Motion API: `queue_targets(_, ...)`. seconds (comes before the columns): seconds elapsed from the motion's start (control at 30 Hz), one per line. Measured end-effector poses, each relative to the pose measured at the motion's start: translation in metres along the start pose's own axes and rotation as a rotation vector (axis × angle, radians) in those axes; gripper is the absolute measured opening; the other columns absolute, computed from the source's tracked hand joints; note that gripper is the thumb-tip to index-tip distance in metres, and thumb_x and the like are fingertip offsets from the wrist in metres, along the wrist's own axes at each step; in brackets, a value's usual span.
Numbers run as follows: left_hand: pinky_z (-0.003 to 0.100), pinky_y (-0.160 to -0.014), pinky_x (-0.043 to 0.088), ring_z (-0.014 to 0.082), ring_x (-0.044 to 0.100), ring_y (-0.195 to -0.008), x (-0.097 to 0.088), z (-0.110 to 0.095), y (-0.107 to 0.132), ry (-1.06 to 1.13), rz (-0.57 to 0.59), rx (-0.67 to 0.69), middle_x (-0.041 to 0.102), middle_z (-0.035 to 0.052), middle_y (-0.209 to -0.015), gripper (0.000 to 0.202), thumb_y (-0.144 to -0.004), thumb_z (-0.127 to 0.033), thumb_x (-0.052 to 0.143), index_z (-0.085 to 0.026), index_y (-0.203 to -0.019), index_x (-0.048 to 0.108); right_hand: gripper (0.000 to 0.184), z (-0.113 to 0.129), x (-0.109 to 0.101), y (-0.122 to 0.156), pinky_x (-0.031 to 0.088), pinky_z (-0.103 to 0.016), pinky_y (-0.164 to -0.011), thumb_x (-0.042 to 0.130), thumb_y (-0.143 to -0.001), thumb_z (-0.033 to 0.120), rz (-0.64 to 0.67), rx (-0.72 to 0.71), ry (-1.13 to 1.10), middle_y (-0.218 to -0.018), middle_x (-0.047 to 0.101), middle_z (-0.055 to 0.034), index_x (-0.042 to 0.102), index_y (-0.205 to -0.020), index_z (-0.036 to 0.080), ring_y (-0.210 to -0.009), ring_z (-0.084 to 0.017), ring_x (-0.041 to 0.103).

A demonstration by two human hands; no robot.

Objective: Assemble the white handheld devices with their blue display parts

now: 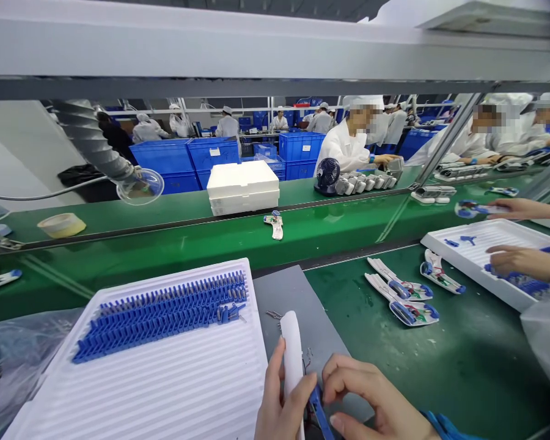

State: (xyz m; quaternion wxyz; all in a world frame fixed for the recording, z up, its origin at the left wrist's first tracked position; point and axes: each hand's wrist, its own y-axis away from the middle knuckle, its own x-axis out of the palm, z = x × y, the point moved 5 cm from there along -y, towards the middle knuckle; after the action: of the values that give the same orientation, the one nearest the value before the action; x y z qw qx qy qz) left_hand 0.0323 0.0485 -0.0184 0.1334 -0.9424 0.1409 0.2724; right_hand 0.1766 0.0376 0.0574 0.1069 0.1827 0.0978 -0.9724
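Shell (292, 351) is best kept steady: left hand (277, 421) pinches it; right hand (376, 394) curls beside blue part (321, 414), its grip unclear.

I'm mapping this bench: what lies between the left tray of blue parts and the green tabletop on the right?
The head view shows a grey sheet there, with springs on it; the left hand holds a white shell above it.
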Motion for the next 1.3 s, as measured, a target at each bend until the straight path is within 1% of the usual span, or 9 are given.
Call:
queue_targets(0.13,0.037,-0.08,0.057,0.0329,0.052,-0.123,0.002,-0.001,0.003,-0.144,-0.05,0.075,0.038,0.0169,-0.147,0.033,-0.082,-0.012,0.056,-0.028,-0.109,0.066,0.012,0.004,0.003,0.0,0.043,-0.021,-0.058,0.047,-0.075,0.009,0.06,0.026,0.336,-0.077,0.056,-0.0028,0.052,-0.073,0.019,-0.065,-0.014,0.054)
queue_targets(0.3,0.036,-0.083,0.056,0.0336,0.045,-0.129,0.005,-0.004,0.006,-0.201,-0.083,0.192,0.035,0.018,-0.149,0.044,-0.077,-0.004,0.06,-0.03,-0.113,0.064,0.015,0.01,0.007,0.002,0.039,-0.023,-0.052,0.044,-0.073,0.008,0.22,0.109,0.707,-0.072,0.057,-0.0031,0.051,-0.066,0.019,-0.057,-0.014,0.053)
queue_targets(0.5,0.029,-0.078,0.058,0.0281,0.058,-0.117,0.007,0.006,0.001,-0.102,-0.08,0.008,0.05,0.0161,-0.139,0.039,-0.084,-0.013,0.053,-0.026,-0.12,0.059,0.017,0.021,0.003,0.004,0.042,-0.023,-0.057,0.043,-0.069,0.009,0.278,0.071,0.696,-0.074,0.059,-0.0023,0.056,-0.068,0.02,-0.061,-0.015,0.056)
queue_targets(0.77,0.033,-0.081,0.058,0.0291,0.057,-0.118,0.004,0.007,0.001,0.009,-0.085,-0.148,0.052,0.0197,-0.136,0.042,-0.086,-0.024,0.051,-0.022,-0.128,0.049,0.016,0.024,0.005,0.001,0.036,-0.024,-0.051,0.045,-0.063,0.009,0.348,0.083,0.8,-0.069,0.059,-0.001,0.057,-0.065,0.02,-0.056,-0.015,0.054)
queue_targets(0.87,0.032,-0.082,0.057,0.0278,0.06,-0.114,0.002,0.009,0.0,0.079,-0.112,-0.17,0.056,0.0184,-0.132,0.053,-0.087,-0.025,0.051,-0.024,-0.138,0.036,0.014,0.025,0.004,-0.001,0.033,-0.024,-0.048,0.046,-0.061,0.01,0.334,0.058,0.802,-0.067,0.059,-0.0011,0.056,-0.062,0.02,-0.052,-0.014,0.052)
queue_targets(1.0,0.035,-0.089,0.054,0.0282,0.056,-0.12,0.002,0.015,0.0,0.184,-0.089,-0.27,0.053,0.0165,-0.136,0.052,-0.086,-0.029,0.053,-0.024,-0.135,0.039,0.013,0.022,0.006,-0.004,0.028,-0.026,-0.047,0.046,-0.061,0.011,0.34,0.064,0.795,-0.064,0.057,-0.0005,0.055,-0.06,0.02,-0.052,-0.014,0.052)
queue_targets(1.1,0.035,-0.079,0.059,0.0262,0.068,-0.1,0.006,0.019,0.002,0.231,-0.016,-0.396,0.059,0.0152,-0.129,0.057,-0.086,-0.036,0.053,-0.024,-0.138,0.035,0.012,0.016,0.003,-0.005,0.024,-0.026,-0.046,0.046,-0.058,0.009,0.307,0.092,0.755,-0.06,0.053,0.0013,0.049,-0.055,0.019,-0.049,-0.012,0.048)
queue_targets(1.2,0.032,-0.069,0.061,0.0218,0.072,-0.083,0.007,0.017,-0.001,0.278,0.022,-0.384,0.07,0.0099,-0.109,0.052,-0.09,-0.034,0.046,-0.027,-0.14,0.033,0.014,0.007,-0.004,-0.003,0.026,-0.024,-0.047,0.045,-0.06,0.008,0.231,0.132,0.552,-0.057,0.046,0.0021,0.04,-0.052,0.018,-0.048,-0.01,0.042)
queue_targets(1.3,0.032,-0.069,0.061,0.0213,0.072,-0.081,0.011,0.012,-0.008,0.364,0.104,-0.364,0.072,0.0059,-0.089,0.047,-0.091,-0.031,0.044,-0.027,-0.138,0.038,0.015,0.0,-0.008,-0.001,0.039,-0.023,-0.061,0.047,-0.074,0.019,0.18,0.133,0.155,-0.066,0.053,-0.0017,0.048,-0.059,0.019,-0.065,-0.014,0.051)
